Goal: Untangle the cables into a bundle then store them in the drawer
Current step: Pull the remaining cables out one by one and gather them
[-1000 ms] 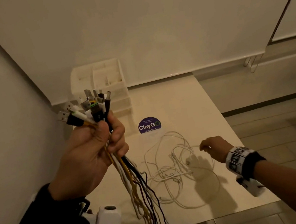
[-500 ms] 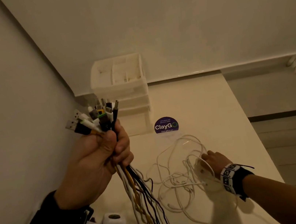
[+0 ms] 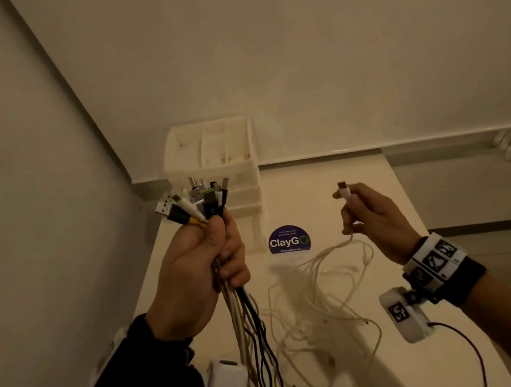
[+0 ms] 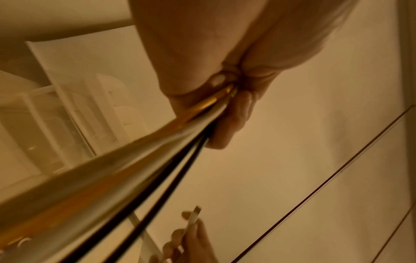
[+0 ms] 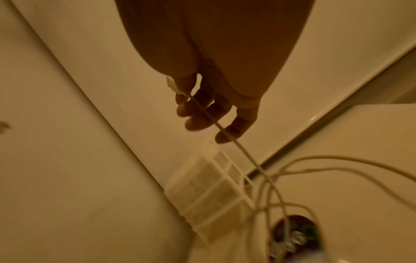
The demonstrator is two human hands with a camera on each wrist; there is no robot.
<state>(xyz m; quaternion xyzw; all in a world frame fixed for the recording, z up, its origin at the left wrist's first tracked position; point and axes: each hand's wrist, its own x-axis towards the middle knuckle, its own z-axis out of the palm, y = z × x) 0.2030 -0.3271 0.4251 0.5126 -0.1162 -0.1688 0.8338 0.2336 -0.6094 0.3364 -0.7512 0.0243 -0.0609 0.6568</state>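
left hand (image 3: 197,268) fisted round a bundle of cables (image 3: 252,333), plugs fanned out above the fist, black, white and yellow cords hanging down past the table edge. right hand (image 3: 371,214) pinches a white cable plug (image 3: 343,189) between thumb and fingertips, held up above the table (image 3: 327,176). its cord trails down into the tangle of white cables (image 3: 319,299) lying loose on the tabletop near the claygo sticker (image 3: 288,239). white drawer organizer (image 3: 214,163) sits at the back left corner; drawers look closed, hard to tell. judgement: cables are light, limp and thin, will snag on loops if pulled fast. best held at the stiff plug end, drawn out slowly, then added to the left fist. several white cables not yet sorted.
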